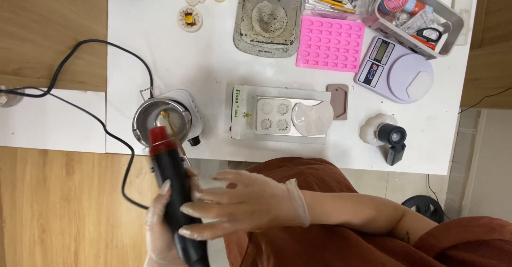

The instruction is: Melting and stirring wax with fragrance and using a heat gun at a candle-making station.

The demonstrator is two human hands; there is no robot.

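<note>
heat tool held over the melting pot

the black heat tool (173, 192) with a red nozzle is gripped in the gloved left hand (162, 229), whose fingers wrap round its black body from the left side. the red tip points up toward the steel melting pot (160, 119) and sits just at the pot's near rim. the gloved right hand (245, 203) lies across the tool from the right, fingers spread wide and flat, fingertips touching the black body without closing on it. a black cord (106, 134) runs from the tool across the floor and up over the table (202, 64).

the pot stands at the near left edge of the white table. just to its right lies a flat tray (280, 115) with white moulds. farther back are a pink silicone mould (330, 43), a lilac kitchen scale (394, 70) and a grey bin of small tools (421, 14). a small black camera (392, 139) stands near the right edge.
</note>
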